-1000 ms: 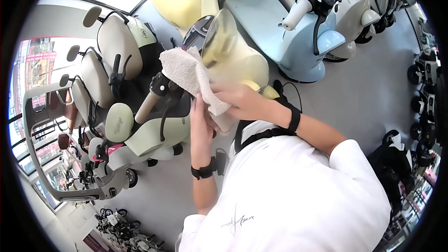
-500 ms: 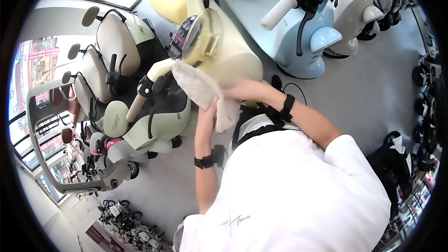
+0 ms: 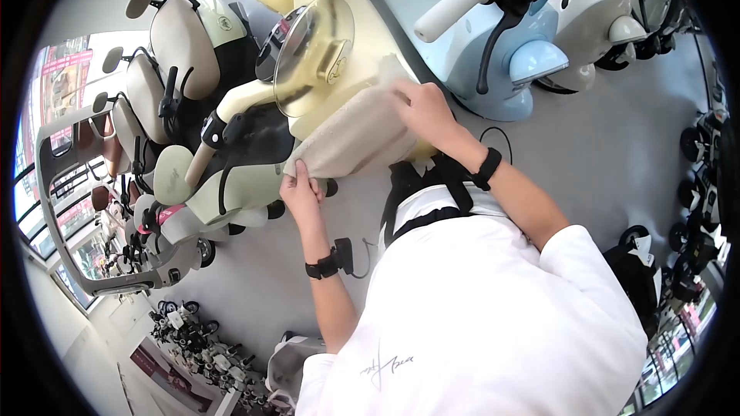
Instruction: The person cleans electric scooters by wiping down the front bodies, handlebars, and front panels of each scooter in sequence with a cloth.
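A beige cloth (image 3: 358, 135) is stretched between my two hands, in front of a pale yellow scooter (image 3: 378, 31). My left hand (image 3: 303, 191) pinches its lower left corner between thumb and fingers. At the cloth's upper right end, my right hand (image 3: 425, 112) is closed on the edge, and a blurred bit of fabric sticks up past the fingers. Behind the cloth, part of the scooter's front is hidden. Its clear round windscreen (image 3: 314, 54) and left handlebar grip (image 3: 202, 163) show above and to the left.
A light blue scooter (image 3: 493, 54) stands close on the right, with a white scooter (image 3: 590, 19) beyond it. Pale green scooters (image 3: 231, 189) and several tan seats (image 3: 181, 46) crowd the left. Grey floor (image 3: 570, 146) shows on the right.
My hands have moved apart, the left one down and left, the right one up and right. The cloth, bunched before, is now spread out between them. The view has shifted slightly.
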Motion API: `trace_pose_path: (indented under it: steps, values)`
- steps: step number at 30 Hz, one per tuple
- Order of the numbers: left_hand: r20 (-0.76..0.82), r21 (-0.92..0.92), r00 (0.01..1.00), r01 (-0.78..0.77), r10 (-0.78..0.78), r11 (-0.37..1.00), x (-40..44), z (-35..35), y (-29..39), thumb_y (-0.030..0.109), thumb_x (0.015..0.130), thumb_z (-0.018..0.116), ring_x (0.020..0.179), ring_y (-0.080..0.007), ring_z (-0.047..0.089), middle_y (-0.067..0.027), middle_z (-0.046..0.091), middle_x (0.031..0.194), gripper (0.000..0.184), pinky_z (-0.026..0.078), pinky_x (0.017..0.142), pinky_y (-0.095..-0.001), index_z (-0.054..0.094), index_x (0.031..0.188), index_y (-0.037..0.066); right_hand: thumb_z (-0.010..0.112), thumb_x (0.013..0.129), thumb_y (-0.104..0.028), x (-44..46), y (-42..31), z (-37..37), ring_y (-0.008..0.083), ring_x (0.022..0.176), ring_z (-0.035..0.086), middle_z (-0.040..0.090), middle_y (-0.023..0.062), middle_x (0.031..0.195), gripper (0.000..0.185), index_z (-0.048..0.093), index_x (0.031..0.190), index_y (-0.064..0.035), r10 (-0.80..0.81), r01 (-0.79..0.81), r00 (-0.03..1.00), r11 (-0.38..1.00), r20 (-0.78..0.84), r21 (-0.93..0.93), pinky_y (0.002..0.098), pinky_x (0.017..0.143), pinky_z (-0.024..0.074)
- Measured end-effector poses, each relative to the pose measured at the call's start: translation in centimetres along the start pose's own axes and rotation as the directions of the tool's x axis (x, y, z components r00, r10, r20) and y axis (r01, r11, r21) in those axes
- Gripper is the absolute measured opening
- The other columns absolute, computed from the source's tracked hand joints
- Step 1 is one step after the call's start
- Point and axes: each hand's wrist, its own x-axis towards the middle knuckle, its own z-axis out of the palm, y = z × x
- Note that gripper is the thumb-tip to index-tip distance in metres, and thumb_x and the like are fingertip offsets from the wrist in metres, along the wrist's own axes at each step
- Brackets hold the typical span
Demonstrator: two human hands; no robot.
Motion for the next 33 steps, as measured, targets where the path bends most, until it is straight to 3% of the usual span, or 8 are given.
trace_pose_path:
  steps: [4,7,12,15,17,25,30,33]
  values:
    - [-0.053,-0.242,0.998,0.032,-0.047,0.97,2.2,3.1,0.4,0.028,0.109,0.055,0.08,-0.0226,0.074,-0.015,0.072,0.094,0.031,0.062,0.064,-0.0298,0.057,0.118,-0.001,0.065,0.098,-0.021,0.5,1.6,4.1,0.0383,0.075,0.068,0.069,0.0186,0.079,0.018,0.063,0.101,-0.0029,0.147,-0.127,0.987,0.957,-0.058,0.261,0.0423,0.068,0.051]
    - [-0.074,-0.285,0.986,-0.163,0.148,0.945,2.8,3.8,0.9,0.025,0.11,0.051,0.112,-0.0316,0.071,-0.0242,0.068,0.125,0.033,0.062,0.093,-0.0378,0.051,0.128,-0.003,0.064,0.099,-0.018,0.6,0.4,4.9,0.0401,0.08,0.069,0.07,0.0212,0.084,0.02,0.061,0.11,-0.002,0.092,-0.048,0.982,0.965,-0.163,0.257,0.0424,0.071,0.0524]
    - [0.009,0.078,0.883,-0.468,0.469,0.88,3.2,4.6,-2.1,0.012,0.11,0.045,0.139,-0.0253,0.051,-0.0183,0.051,0.151,0.045,0.043,0.113,-0.0376,0.038,0.151,-0.004,0.066,0.097,-0.017,-0.2,1.3,7.4,0.044,0.097,0.065,0.067,0.0253,0.103,0.031,0.056,0.122,-0.0007,-0.035,0.063,0.98,0.988,-0.196,0.138,0.0472,0.083,0.0514]
    - [0.226,0.526,0.867,-0.492,0.443,0.694,5.2,5.3,-6.4,0.019,0.106,0.049,0.142,-0.0416,0.043,-0.0293,0.039,0.157,0.06,0.033,0.117,-0.0476,0.027,0.156,-0.006,0.065,0.094,-0.016,-1.8,3.3,10.6,0.0475,0.128,0.052,0.057,0.0292,0.135,0.043,0.054,0.131,0.0021,-0.218,0.189,0.964,0.964,-0.151,-0.189,0.0537,0.102,0.0453]
    - [0.327,0.52,0.807,-0.588,0.491,0.62,5.6,5.5,-7.4,0.021,0.104,0.049,0.148,-0.048,0.028,-0.0337,0.026,0.162,0.065,0.025,0.121,-0.0486,0.025,0.157,-0.007,0.062,0.092,-0.02,-2.7,4.2,12.4,0.0415,0.124,0.055,0.067,0.0184,0.117,0.035,0.061,0.118,0.0021,-0.282,0.228,0.955,0.896,-0.092,-0.382,0.0472,0.097,0.0496]
    - [0.687,0.545,0.601,-0.798,0.408,0.258,2.7,2.9,-4.1,0.019,0.1,0.056,0.125,-0.0515,0.05,-0.0332,0.054,0.137,0.052,0.042,0.104,-0.0523,0.047,0.145,-0.006,0.05,0.101,-0.022,-6.5,8.6,13.2,0.0456,0.092,0.065,0.068,0.0254,0.101,0.027,0.065,0.105,0.0008,0.067,-0.059,0.997,0.975,0.03,-0.215,0.0534,0.085,0.0515]
    - [0.897,0.306,0.247,-0.945,0.366,-0.113,3.0,6.3,-2.8,0.016,0.092,0.063,0.105,-0.046,0.058,-0.0269,0.063,0.112,0.033,0.047,0.091,-0.0524,0.062,0.119,-0.003,0.043,0.105,-0.03,-5.3,14.7,14.5,0.0297,0.085,0.066,0.071,0.0194,0.102,0.041,0.067,0.113,0.0013,0.384,-0.394,0.913,0.735,0.14,0.552,0.0413,0.077,0.052]
    - [0.905,0.25,0.145,-0.941,0.4,-0.226,3.3,8.4,-2.9,0.016,0.09,0.064,0.087,-0.043,0.062,-0.0216,0.066,0.094,0.017,0.05,0.078,-0.0526,0.065,0.1,0.002,0.046,0.103,-0.024,-4.1,14.5,13.1,0.021,0.101,0.063,0.07,0.011,0.116,0.037,0.067,0.12,0.001,0.449,-0.548,0.837,0.703,0.313,0.454,0.036,0.09,0.0494]
